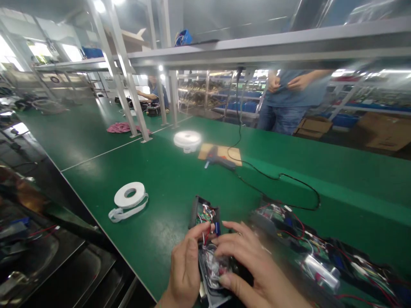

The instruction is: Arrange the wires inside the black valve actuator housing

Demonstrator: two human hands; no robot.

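Note:
My left hand (184, 267) and my right hand (248, 265) meet at the bottom middle, both closed around a small open black electronic device (205, 216) with a green circuit board and red, white and blue wires. My left thumb and fingers pinch the wires near the board. Across a shiny silver part (213, 267) at the near end of the device my right fingers lie curled. The device rests on the green workbench (167, 184).
A roll of white tape (129, 195) lies to the left, another white roll (188, 140) farther back. A glue gun (218, 161) with a black cord rests on a cardboard piece. More wired devices (308, 248) lie at the right. People stand behind the bench.

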